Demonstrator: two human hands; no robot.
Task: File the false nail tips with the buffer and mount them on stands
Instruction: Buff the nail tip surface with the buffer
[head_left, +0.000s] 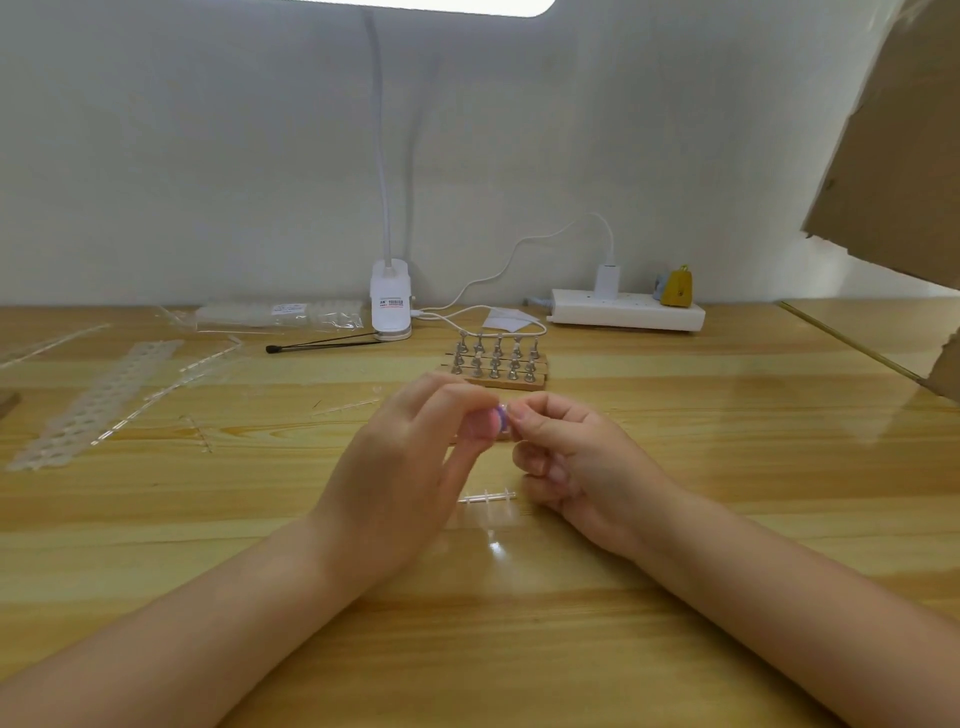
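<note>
Pale wood grain runs across the table (675, 519), which meets a plain white wall. Above its middle the left hand (400, 467) and the right hand (566, 457) meet, fingertips nearly touching. The left pinches a small pink and purple buffer (496, 423) between thumb and fingers; the right has its thumb and forefinger closed against the buffer's edge, apparently on a nail tip too small and clear to make out. Just below the hands a clear plastic sprue (485, 498) lies flat on the wood. Just beyond them stands a wooden block with rows of metal stands (496, 361). To the left lie white strips of nail tips (104, 395) and clear sprue pieces. Farther back are a bag of tips (280, 314), a black brush (322, 344), and a white clip lamp (390, 301) whose cable runs to a power strip (628, 314). A cardboard box (893, 156) leans in at the right.
</note>
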